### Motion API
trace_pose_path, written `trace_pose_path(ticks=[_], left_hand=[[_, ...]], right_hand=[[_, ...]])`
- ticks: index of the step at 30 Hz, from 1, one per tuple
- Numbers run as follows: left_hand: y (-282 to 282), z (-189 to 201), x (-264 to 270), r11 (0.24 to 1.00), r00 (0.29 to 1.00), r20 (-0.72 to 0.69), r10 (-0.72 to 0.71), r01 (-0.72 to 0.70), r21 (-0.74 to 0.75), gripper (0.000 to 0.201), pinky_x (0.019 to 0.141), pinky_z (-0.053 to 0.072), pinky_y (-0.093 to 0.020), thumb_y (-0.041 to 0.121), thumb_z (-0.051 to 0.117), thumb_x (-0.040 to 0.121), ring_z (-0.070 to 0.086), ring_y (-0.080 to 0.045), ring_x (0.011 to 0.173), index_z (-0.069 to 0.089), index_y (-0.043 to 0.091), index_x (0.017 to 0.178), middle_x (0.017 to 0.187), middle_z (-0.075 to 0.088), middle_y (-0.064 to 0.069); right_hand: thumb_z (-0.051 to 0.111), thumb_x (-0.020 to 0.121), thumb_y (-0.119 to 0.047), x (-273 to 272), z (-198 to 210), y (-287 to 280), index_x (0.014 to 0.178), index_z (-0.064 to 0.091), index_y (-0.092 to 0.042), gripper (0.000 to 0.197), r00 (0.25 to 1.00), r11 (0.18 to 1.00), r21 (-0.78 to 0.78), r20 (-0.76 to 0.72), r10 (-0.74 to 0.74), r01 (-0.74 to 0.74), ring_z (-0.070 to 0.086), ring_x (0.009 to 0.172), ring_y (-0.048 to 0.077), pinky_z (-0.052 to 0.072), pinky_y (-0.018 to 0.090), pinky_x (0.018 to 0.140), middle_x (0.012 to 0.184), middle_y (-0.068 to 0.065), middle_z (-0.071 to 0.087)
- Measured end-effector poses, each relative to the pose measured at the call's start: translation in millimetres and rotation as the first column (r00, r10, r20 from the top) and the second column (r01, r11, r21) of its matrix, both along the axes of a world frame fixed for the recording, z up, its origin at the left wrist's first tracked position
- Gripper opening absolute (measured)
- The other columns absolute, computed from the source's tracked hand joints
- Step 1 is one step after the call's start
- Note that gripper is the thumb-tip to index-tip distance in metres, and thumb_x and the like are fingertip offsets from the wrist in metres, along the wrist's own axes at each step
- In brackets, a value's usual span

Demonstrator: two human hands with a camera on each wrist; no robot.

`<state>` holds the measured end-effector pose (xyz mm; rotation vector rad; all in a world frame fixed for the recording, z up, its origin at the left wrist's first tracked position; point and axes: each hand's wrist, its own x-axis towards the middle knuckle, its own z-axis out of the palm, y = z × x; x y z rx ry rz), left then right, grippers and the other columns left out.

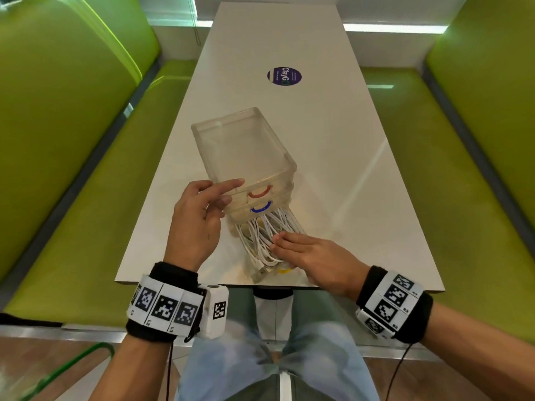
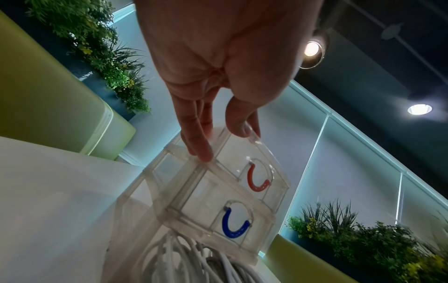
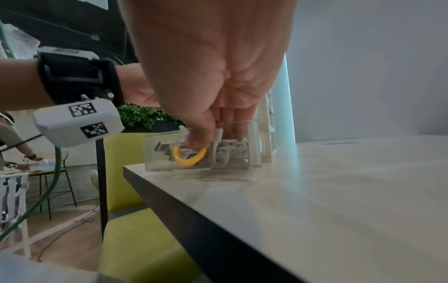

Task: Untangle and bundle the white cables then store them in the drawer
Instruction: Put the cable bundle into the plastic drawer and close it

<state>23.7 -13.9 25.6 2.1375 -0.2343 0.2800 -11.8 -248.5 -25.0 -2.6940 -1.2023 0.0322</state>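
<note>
A clear plastic drawer unit [image 1: 246, 146] stands on the white table [image 1: 333, 169]. Its red-handled [image 1: 259, 193] and blue-handled [image 1: 260, 208] drawers are pushed in. The bottom drawer, with a yellow handle [image 1: 285, 270], is pulled out toward the table's front edge and holds the white cables [image 1: 260, 233]. My right hand [image 1: 289, 244] lies flat on the cables, its straight fingers pressing them into that drawer [image 3: 157, 153], thumb by the yellow handle [image 3: 189, 159]. My left hand [image 1: 233, 192] touches the unit's top front left corner [image 2: 218, 191] with loosely extended fingers [image 2: 198, 153].
A round purple sticker [image 1: 284, 76] lies farther up the table. Green padded benches [image 1: 86, 198] [image 1: 448, 183] run along both sides. The open drawer's front reaches close to the table's near edge [image 3: 169, 191].
</note>
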Motion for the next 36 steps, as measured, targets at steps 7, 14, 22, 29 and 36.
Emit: trace_pose_path(ticks=[7,14,22,29,36], left_hand=[[5.5,2.2,0.5,1.000,1.000,-0.007,-0.003,0.003,0.015,0.049,0.083,0.055,-0.028,-0.003,0.049,0.092,0.058,-0.016,0.097,0.066,0.038,0.113,0.109,0.053,-0.006],[5.9,3.2,-2.2,0.999,0.999,0.000,-0.037,0.037,0.012,0.050,0.084,0.055,-0.029,-0.003,0.049,0.092,0.059,-0.018,0.097,0.064,0.040,0.111,0.109,0.054,-0.007],[6.7,-1.3,-5.9,0.999,0.999,0.039,-0.036,0.036,-0.009,0.048,0.084,0.052,-0.020,-0.001,0.052,0.093,0.057,-0.008,0.098,0.063,0.041,0.110,0.107,0.054,-0.004],[7.6,0.1,-5.7,0.999,0.999,0.013,-0.049,0.049,0.000,0.044,0.084,0.052,-0.021,0.002,0.052,0.094,0.058,-0.014,0.098,0.064,0.040,0.111,0.109,0.055,-0.004],[5.8,1.6,-5.4,0.999,0.999,0.009,-0.039,0.040,-0.014,0.048,0.086,0.053,-0.024,0.000,0.050,0.093,0.059,-0.011,0.099,0.064,0.043,0.109,0.109,0.056,-0.001]], right_hand=[[0.040,0.080,-0.007,7.3,-7.0,9.3,0.123,0.060,-0.007,0.048,0.999,1.000,0.007,-0.025,0.023,-0.023,0.055,0.123,0.022,0.039,0.031,0.104,0.128,0.008,0.061],[0.040,0.082,-0.004,14.4,-10.5,6.3,0.126,0.058,-0.007,0.047,0.994,0.999,0.027,-0.102,-0.033,0.036,0.053,0.124,0.027,0.039,0.037,0.103,0.133,0.011,0.058],[0.029,0.089,-0.014,7.9,4.3,30.7,0.113,0.061,-0.011,0.040,0.982,0.976,0.106,-0.033,-0.188,0.191,0.060,0.095,0.026,0.056,0.034,0.071,0.112,0.008,0.059],[0.043,0.084,-0.008,3.8,-7.3,26.9,0.109,0.065,-0.012,0.033,0.996,0.991,0.117,0.059,-0.068,0.061,0.063,0.087,0.023,0.055,0.030,0.065,0.098,0.003,0.066],[0.056,0.083,-0.004,1.4,-4.9,34.8,0.106,0.066,-0.011,0.026,0.985,0.983,0.129,0.089,-0.146,0.134,0.060,0.083,0.024,0.050,0.031,0.063,0.096,0.005,0.064]])
